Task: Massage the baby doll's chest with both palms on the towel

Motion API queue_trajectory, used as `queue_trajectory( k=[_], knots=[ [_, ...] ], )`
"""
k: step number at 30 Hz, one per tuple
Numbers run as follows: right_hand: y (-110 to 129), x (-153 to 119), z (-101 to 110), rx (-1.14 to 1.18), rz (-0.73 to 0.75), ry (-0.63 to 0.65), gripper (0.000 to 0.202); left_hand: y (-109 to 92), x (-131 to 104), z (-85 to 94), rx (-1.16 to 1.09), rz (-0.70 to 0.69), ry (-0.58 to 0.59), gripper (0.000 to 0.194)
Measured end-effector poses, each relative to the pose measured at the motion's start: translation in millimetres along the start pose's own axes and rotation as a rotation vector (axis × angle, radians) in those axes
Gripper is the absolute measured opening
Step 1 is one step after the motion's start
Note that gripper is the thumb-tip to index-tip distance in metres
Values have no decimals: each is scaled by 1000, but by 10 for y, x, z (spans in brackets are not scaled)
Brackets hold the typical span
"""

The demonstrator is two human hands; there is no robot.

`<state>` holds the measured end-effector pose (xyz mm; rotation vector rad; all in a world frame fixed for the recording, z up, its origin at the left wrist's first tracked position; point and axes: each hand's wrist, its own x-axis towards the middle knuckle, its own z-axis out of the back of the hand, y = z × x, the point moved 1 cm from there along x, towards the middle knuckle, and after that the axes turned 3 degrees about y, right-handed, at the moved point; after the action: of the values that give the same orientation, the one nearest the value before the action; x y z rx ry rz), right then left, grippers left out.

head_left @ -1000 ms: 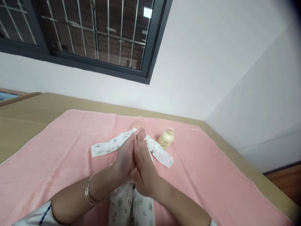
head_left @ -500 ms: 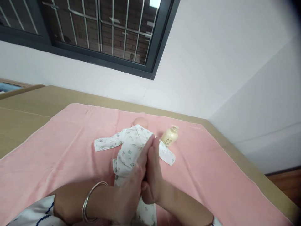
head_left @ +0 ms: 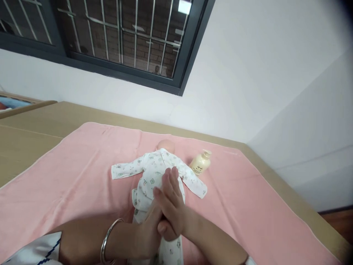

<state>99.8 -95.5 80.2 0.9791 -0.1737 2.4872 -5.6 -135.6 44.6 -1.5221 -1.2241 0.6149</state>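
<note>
My left hand point(head_left: 150, 230), with a silver bangle at the wrist, is pressed palm to palm against my right hand point(head_left: 173, 209). The right fingers are stretched out and slightly apart; the left fingers are partly hidden behind them. No object shows between the palms. Beneath the hands lies a doll point(head_left: 166, 145) in a white printed outfit point(head_left: 154, 173), its sleeves spread to both sides and its head toward the wall. A pale yellow pump bottle point(head_left: 200, 162) stands tilted in view beside the doll's right-hand sleeve.
A pink blanket point(head_left: 82, 165) covers much of the tan surface point(head_left: 77, 112). Behind it are a white wall and a dark-framed window point(head_left: 121, 73) with metal bars. At the far left, a wooden edge point(head_left: 30, 107) borders some blue material.
The joined hands have shifted, with the right hand's fingers now lower and more spread. More of the outfit's chest and right-hand sleeve shows. The doll and bottle keep their places.
</note>
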Motion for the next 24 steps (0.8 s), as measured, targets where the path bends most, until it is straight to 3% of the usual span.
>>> queue_trajectory(
  k=[3,5,9,13,16,19,22,24],
  knots=[
    [-188,-3,-101,-13,-30,-168,69,21,28,-46,3,-202,-30,62],
    [-268,24,-149,-15,-119,-181,67,-17,205,-16,77,-292,-82,61],
    [-403,91,-227,-26,-427,71,72,-66,800,226,336,-361,-267,58],
    [-655,72,-291,-68,-506,337,57,79,1242,483,411,-308,-369,53],
    [-894,22,-301,-45,-514,431,51,251,1337,577,534,-246,-365,46],
    [-1001,-19,-317,-78,-636,412,52,362,1335,609,598,-277,-347,41],
    [-861,-48,-379,-216,-790,355,57,392,1333,619,584,-285,-382,40],
    [-693,-52,-423,-253,-757,369,56,386,1340,621,550,-249,-408,40]
  ],
)
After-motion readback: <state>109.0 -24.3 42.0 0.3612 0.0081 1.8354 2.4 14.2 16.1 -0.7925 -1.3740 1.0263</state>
